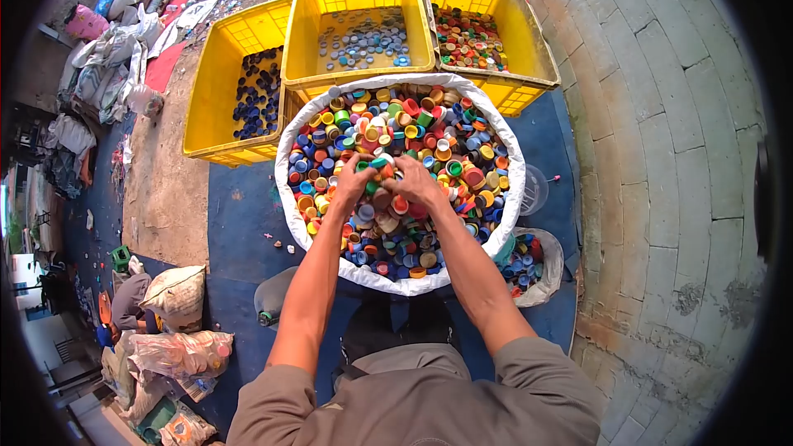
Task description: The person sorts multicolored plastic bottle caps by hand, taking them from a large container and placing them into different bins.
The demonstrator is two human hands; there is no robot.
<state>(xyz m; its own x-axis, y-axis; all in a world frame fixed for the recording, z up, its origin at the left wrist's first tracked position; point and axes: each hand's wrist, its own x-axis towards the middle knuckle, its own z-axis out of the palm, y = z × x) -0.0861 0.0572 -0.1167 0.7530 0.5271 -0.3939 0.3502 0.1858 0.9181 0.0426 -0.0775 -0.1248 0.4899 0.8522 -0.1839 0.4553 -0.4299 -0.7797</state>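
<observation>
A large round sack with a rolled white rim (291, 198) is full of loose plastic bottle caps (471, 144) in many colours. Both hands reach into the middle of the heap. My left hand (353, 182) curls its fingers around caps, with a green cap (378, 163) at the fingertips. Close beside it, my right hand (415, 183) bends its fingers over more caps, near a white one. The undersides of the fingers are partly hidden, so the exact caps held are hard to make out.
Three yellow crates stand beyond the sack: the left crate (216, 74) holds dark blue caps, the middle crate (359, 83) pale blue-grey ones, the right crate (516, 87) mostly red and mixed ones. A small sack (552, 268) sits right, near a block wall (661, 157). Stuffed bags (178, 297) lie left.
</observation>
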